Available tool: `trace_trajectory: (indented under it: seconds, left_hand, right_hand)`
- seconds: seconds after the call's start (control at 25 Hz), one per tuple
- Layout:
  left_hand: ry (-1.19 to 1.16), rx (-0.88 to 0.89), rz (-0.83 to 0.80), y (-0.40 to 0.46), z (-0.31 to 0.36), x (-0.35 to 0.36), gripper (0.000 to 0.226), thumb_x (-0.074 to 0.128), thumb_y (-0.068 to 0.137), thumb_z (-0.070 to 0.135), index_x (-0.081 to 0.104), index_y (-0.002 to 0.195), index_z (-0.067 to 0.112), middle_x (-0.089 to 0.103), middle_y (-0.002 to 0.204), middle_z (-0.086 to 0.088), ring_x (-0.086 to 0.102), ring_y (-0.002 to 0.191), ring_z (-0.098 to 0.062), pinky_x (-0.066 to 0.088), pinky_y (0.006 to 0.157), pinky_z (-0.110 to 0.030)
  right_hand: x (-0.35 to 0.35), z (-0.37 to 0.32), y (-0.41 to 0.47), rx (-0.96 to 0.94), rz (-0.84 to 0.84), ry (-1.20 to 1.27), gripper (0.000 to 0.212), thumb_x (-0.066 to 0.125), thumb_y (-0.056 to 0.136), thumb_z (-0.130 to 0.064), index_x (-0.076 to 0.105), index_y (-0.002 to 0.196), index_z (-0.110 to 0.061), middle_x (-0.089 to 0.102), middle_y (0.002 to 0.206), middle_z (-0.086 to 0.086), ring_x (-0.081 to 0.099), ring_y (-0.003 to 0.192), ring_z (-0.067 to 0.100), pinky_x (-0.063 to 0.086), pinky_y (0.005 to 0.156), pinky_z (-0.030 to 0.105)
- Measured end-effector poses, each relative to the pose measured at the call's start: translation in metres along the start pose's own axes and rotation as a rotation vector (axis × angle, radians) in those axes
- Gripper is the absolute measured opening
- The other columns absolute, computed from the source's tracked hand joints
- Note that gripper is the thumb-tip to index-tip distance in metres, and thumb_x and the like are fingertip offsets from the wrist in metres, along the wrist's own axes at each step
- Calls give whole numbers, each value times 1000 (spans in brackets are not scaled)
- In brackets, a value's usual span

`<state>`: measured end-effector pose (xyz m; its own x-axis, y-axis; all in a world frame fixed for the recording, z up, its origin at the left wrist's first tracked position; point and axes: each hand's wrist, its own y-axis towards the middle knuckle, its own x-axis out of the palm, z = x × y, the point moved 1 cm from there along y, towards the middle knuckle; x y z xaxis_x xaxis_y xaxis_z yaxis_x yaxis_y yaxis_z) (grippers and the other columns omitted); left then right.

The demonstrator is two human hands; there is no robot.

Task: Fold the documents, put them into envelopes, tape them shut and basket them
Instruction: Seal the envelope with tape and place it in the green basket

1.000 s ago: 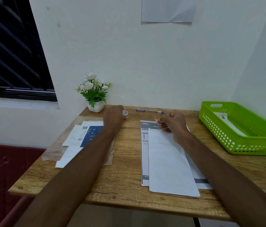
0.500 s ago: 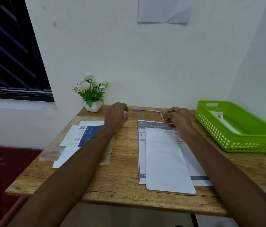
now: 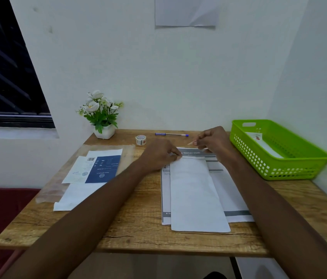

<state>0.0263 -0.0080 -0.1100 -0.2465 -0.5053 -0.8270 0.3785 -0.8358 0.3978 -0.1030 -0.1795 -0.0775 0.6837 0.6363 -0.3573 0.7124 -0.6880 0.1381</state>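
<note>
A long white envelope (image 3: 195,194) lies lengthwise on top of a printed document (image 3: 233,194) in the middle of the wooden table (image 3: 138,224). My left hand (image 3: 158,156) presses its fingertips on the envelope's far left corner. My right hand (image 3: 212,140) hovers just beyond the envelope's far end, pinching a short strip of tape (image 3: 191,143). A small tape roll (image 3: 140,139) stands behind my left hand. At the right sits a green basket (image 3: 291,168) with a white envelope (image 3: 263,144) inside.
At the left, printed papers (image 3: 96,168) lie on a clear plastic sleeve (image 3: 52,190). A blue pen (image 3: 171,134) rests near the wall, beside a potted white flower (image 3: 102,115). The walls close off the back and right.
My left hand has let go of the tape roll and moved right onto the envelope's far corner. My right hand stays near the far end with the tape strip.
</note>
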Motion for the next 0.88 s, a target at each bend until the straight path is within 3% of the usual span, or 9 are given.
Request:
trace_trajectory:
  seconds: [0.12,0.24,0.36,0.48,0.64,0.88]
  left_hand:
    - [108,-24,-47,0,2,-2,20,78,86,40,83,100,28,78,95,5,63,82,-6,51,71,-36]
    - [224,24,-82,0,9,-3,20,74,88,39,83,102,28,76,102,7,65,94,-10,51,79,-39]
    - [345,80,-103,0,19,3,25,68,89,26,77,112,27,71,120,7,62,113,-15,48,91,-33]
    - [380,80,-265,-2,28,15,57,62,85,5,61,138,24,61,141,1,52,130,-21,44,103,-33]
    - [340,101,-411,-2,30,20,76,58,84,-3,43,154,23,56,147,-8,51,130,-28,45,105,-41]
    - [302,136,-430,-5,34,16,84,51,84,-9,38,156,32,50,154,0,49,133,-26,42,108,-40]
  right_hand:
    - [-6,-2,1,-8,1,-104,19,88,65,-4,74,57,-14,69,68,9,60,64,17,50,54,27]
    - [-14,-4,4,-40,7,-231,6,82,66,-2,76,69,-1,73,72,16,70,70,28,59,65,39]
    - [-19,-4,4,-37,-91,-321,6,76,68,0,77,74,2,74,76,24,72,69,30,59,64,36]
    - [-18,-2,6,-41,-218,-416,9,73,70,-1,80,73,-6,75,72,18,72,67,25,61,65,35]
    - [-14,1,7,-44,-222,-473,13,71,75,-1,82,75,-8,76,69,12,74,65,20,63,60,30]
    - [-14,1,8,-62,-323,-601,17,64,84,5,79,89,-1,76,81,20,77,78,31,65,74,43]
